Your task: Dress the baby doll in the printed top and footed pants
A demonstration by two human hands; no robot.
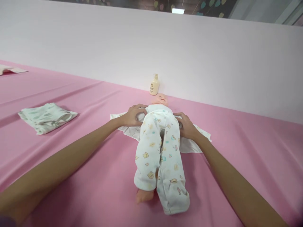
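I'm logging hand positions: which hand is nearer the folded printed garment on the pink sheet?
Left hand, at the doll's waist, nearer the garment; right hand is beyond the doll.

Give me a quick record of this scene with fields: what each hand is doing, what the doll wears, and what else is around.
left hand: gripping the waistband of the printed pants at the doll's side
right hand: gripping the waistband on the other side
doll: on its back, one bare foot showing
under doll: white cloth
surface: pink sheet
behind doll: pump bottle
far left: folded garment
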